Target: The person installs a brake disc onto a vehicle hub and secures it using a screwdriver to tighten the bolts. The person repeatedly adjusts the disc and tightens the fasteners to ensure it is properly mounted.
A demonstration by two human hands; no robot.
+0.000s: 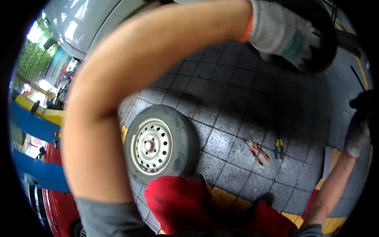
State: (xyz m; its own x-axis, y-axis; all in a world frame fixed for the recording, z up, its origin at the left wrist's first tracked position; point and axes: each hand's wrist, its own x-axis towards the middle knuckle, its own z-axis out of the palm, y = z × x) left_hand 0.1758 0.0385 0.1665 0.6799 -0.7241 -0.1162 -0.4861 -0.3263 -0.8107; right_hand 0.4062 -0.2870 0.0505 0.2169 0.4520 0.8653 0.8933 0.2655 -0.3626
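My left arm reaches far across to the upper right. My left hand (290, 39), in a grey glove with an orange cuff, lies against a dark, round, tyre-like thing (329, 37). Its dark-coated fingers blend into that thing, so their grip is hard to make out. My right hand (355, 132), gloved alike, is at the right rim, partly lost in the dark edge; whatever it may hold is hidden. Beyond it shows a thin dark rod (358, 78). On the floor lie orange-handled pliers (257, 152) and smaller yellow-and-black pliers (279, 149).
A wheel with a pale steel rim (152, 146) rests by my red-clad knee (167, 201). A light-coloured car body (87, 23) stands at the upper left. Blue lift arms (39, 170) and a red car (65, 213) are at the left. Grey tiles (219, 142) carry yellow edge markings.
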